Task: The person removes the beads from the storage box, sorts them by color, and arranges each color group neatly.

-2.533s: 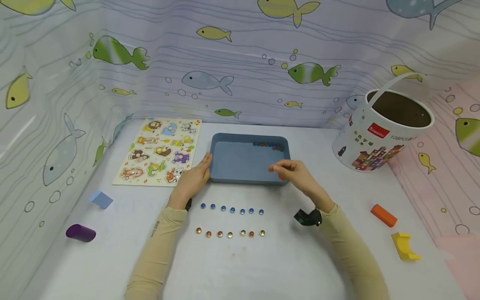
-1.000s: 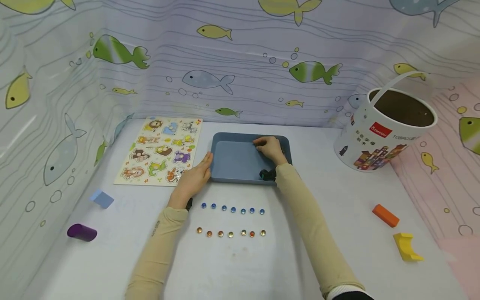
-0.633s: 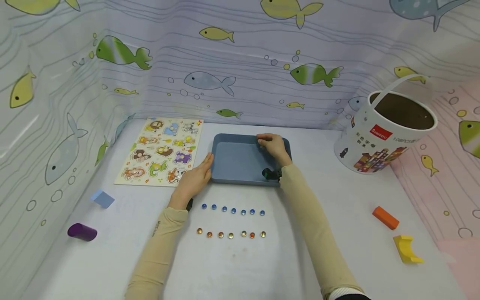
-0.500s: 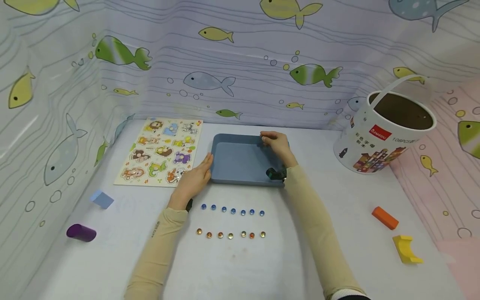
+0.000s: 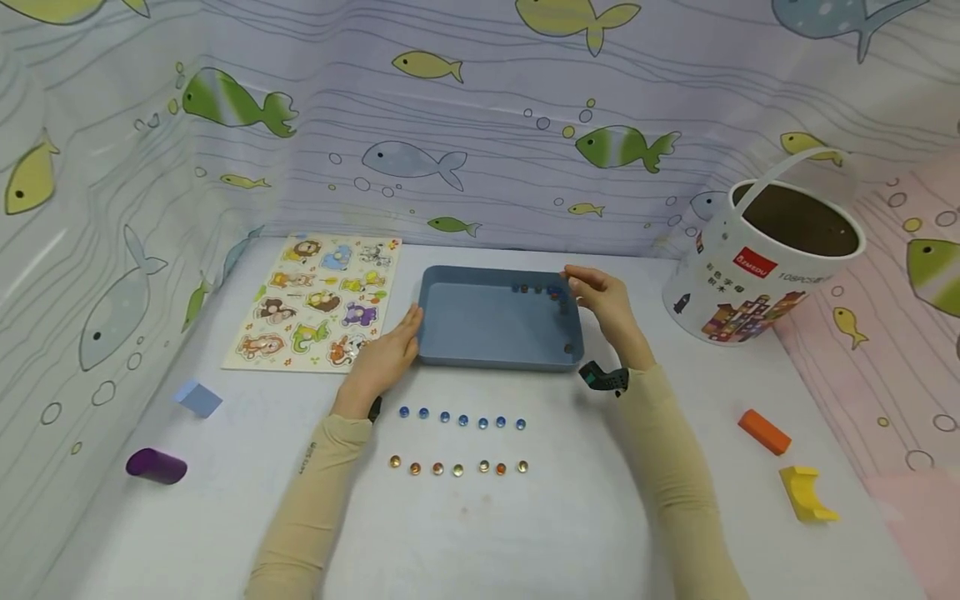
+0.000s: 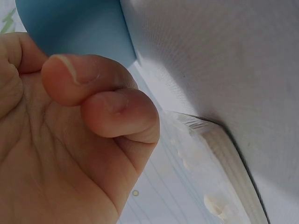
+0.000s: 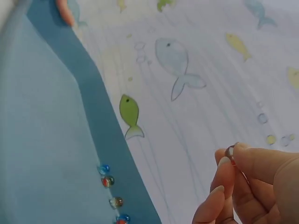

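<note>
Up at the tray's far right corner, the right hand (image 5: 607, 307) pinches a small glass marble (image 7: 230, 151) between thumb and fingertips (image 7: 224, 168), held above the rim rather than on it. The blue tray (image 5: 480, 333) serves as the landmark. A few more loose marbles (image 5: 538, 290) lie inside it along the far wall, toward that same corner, and one sits by the right wall near the front. Most of the tray floor is bare.

At the tray's left edge the left hand (image 5: 386, 358) rests with straight fingers against the outer wall near the front corner; in the wrist view two of its fingers (image 6: 88, 77) are bent beside the tray's rounded corner and hold nothing.

Just in front of the tray, a row of blue marbles (image 5: 462, 420) runs parallel to its front edge, and a second row of amber and orange marbles (image 5: 456, 468) lies nearer the person. Bare tabletop (image 5: 480, 542) spreads in front of both rows.

Left of the tray, close to the left hand, lies an animal peg puzzle board (image 5: 315, 300). Well to the right stands a white bucket (image 5: 757, 275) with a handle, tilted, with open table between it and the tray. An orange block (image 5: 765, 431) and a yellow arch block (image 5: 806, 493) lie to the front right; a light blue block (image 5: 198, 398) and a purple cylinder (image 5: 156, 466) to the front left.
</note>
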### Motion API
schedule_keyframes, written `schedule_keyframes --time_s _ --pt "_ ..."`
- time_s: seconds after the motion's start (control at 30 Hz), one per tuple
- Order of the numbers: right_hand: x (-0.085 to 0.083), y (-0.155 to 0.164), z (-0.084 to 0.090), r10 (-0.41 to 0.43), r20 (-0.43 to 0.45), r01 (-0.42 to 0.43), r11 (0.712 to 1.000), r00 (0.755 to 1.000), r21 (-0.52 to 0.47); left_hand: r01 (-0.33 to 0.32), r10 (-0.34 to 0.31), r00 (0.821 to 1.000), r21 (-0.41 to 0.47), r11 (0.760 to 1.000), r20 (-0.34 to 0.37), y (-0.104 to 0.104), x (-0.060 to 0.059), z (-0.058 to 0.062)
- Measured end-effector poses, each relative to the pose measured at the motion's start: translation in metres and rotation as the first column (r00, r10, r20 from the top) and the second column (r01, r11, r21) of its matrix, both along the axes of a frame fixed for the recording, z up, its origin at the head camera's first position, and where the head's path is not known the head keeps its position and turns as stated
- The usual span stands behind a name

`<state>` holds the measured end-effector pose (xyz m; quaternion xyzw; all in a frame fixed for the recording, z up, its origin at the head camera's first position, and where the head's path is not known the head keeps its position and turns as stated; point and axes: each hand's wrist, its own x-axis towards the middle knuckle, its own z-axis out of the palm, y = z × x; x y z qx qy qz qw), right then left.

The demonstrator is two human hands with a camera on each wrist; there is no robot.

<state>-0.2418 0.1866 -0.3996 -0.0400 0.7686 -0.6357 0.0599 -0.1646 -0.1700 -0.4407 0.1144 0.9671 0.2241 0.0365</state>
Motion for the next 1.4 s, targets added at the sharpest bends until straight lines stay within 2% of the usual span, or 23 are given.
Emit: schedule_keyframes --time_s 0.2,0.4,0.5,0.57,0.63,0.73,0.83,0.9,1.07,1.2,1.4 --pt "0.042 0.017 -0.012 0.098 0.003 -0.098 0.994 0.995 0.049 0.004 -0.004 1.0 -0.005 1.0 0.0 0.0 -0.001 -0.001" --pt "0.086 0.024 -0.026 0.198 0.007 -0.198 0.978 0.98 0.064 0.01 -0.01 1.0 -0.01 1.0 -0.006 0.001 -0.002 -0.001" --pt "0.104 0.024 -0.032 0.244 0.011 -0.244 0.963 0.97 0.113 0.013 -0.013 1.0 -0.014 1.0 -0.011 0.001 -0.004 -0.002" --pt "0.115 0.022 -0.037 0.293 0.02 -0.292 0.942 0.956 0.168 0.014 -0.014 1.0 -0.015 1.0 -0.011 0.001 -0.004 -0.002" --pt "0.125 0.02 -0.043 0.364 0.039 -0.363 0.906 0.931 0.219 0.015 -0.015 1.0 -0.011 1.0 -0.008 0.001 -0.005 -0.001" --pt "0.139 0.016 -0.052 0.49 0.081 -0.494 0.836 0.868 0.239 0.015 -0.015 1.0 -0.008 1.0 0.002 0.001 -0.005 0.0" --pt "0.148 0.011 -0.059 0.579 0.095 -0.583 0.78 0.81 0.228 0.007 -0.007 1.0 -0.009 1.0 0.01 0.001 -0.005 0.002" --pt "0.151 0.007 -0.061 0.604 0.083 -0.604 0.759 0.792 0.242 0.003 -0.003 1.0 -0.011 1.0 0.013 0.0 -0.004 0.002" --pt "0.157 0.0 -0.062 0.611 0.022 -0.579 0.736 0.791 0.35 0.005 -0.004 1.0 -0.011 1.0 0.025 0.0 -0.003 0.0" --pt "0.159 -0.003 -0.062 0.614 -0.01 -0.56 0.725 0.789 0.401 0.001 -0.001 1.0 -0.008 1.0 0.027 0.001 -0.001 0.001" --pt "0.16 -0.007 -0.062 0.647 -0.014 -0.571 0.683 0.762 0.454 0.001 -0.001 1.0 -0.003 1.0 0.024 0.0 -0.001 0.002"
